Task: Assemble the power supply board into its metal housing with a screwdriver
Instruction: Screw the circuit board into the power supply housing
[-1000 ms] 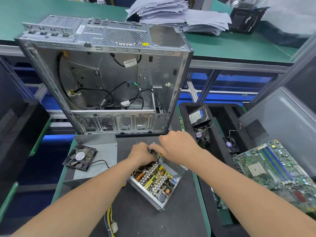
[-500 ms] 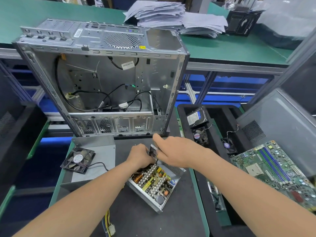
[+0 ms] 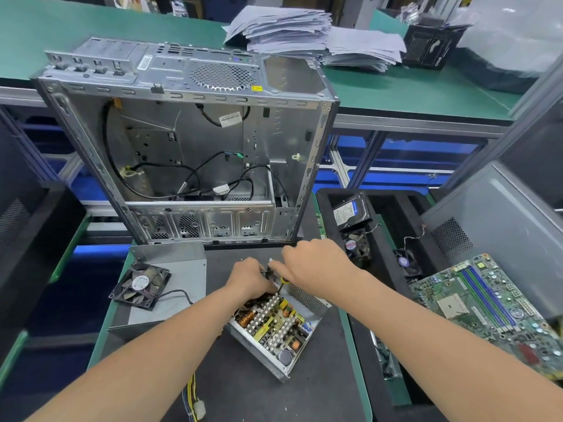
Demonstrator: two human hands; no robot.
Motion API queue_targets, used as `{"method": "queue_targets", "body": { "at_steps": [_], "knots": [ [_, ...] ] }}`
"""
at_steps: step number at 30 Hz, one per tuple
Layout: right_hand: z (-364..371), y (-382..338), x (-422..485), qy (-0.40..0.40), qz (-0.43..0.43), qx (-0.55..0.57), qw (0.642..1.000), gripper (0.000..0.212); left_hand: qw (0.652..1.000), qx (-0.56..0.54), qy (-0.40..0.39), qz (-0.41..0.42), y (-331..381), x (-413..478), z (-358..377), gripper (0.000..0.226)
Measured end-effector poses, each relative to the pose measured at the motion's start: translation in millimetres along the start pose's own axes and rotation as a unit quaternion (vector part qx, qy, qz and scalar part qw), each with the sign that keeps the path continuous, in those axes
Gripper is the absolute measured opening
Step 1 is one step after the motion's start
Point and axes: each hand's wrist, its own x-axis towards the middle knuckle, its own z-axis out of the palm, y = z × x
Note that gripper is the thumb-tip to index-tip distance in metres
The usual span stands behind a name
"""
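Just under left grip (image 3: pixel 248 277) and right grip (image 3: pixel 310 264), board (image 3: pixel 274 327) in metal housing (image 3: pixel 257 348)

The dark tabletop (image 3: pixel 243 391), edged in green, carries an open computer case (image 3: pixel 189 147) standing at its far side, a grey metal cover (image 3: pixel 185 269) at the left, a metal housing (image 3: pixel 256 345) lying askew near the middle, and a bundle of coloured wires (image 3: pixel 192 397) at the near edge.
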Motion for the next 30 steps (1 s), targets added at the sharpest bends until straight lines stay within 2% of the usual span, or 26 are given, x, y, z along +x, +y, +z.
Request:
{"method": "queue_targets", "body": {
  "at_steps": [1,2,4,6,8,10,12,16,18,22,24,27,30],
  "knots": [
    [-1,-1,0,-0.003,-0.012,-0.020,1.000,0.065,1.000,0.002,-0.002,-0.003,0,0,0,0.025],
    [-1,1,-1,-0.012,-0.017,0.009,1.000,0.061,1.000,0.005,-0.003,-0.005,1,0,0,0.024],
    [0,4,-3,-0.047,-0.018,0.147,0.988,0.027,1.000,0.006,0.001,-0.009,1,0,1,0.025],
    [-1,7,-4,-0.077,-0.032,0.220,0.972,0.018,1.000,0.003,0.002,-0.006,1,0,1,0.026],
    [1,5,-3,-0.046,-0.019,0.165,0.985,0.027,1.000,0.002,0.000,-0.009,0,0,1,0.024],
    [2,2,-1,0.005,-0.002,0.056,0.998,0.040,1.000,0.005,-0.002,-0.011,0,0,1,0.025],
    [3,0,-2,0.010,-0.018,0.008,1.000,0.039,1.000,0.011,-0.002,-0.013,1,1,0,0.027],
    [4,8,-5,-0.055,-0.027,0.186,0.981,0.022,1.000,0.000,0.003,-0.009,1,0,1,0.025],
    [4,8,-6,-0.045,-0.025,0.158,0.986,0.028,1.000,0.002,0.005,-0.009,1,-1,1,0.024],
    [6,3,-6,0.012,0.003,-0.004,1.000,0.054,1.000,0.003,0.000,-0.008,1,1,1,0.027],
    [8,5,-7,0.006,-0.010,0.032,0.999,0.050,1.000,0.009,0.002,-0.008,0,1,1,0.024],
    [10,10,-11,-0.053,-0.043,0.182,0.981,0.024,1.000,0.007,0.007,-0.011,0,2,3,0.020],
    [10,5,-9,-0.023,0.002,0.143,0.989,0.035,1.000,0.007,0.008,-0.018,0,2,3,0.022]
  ]
}}
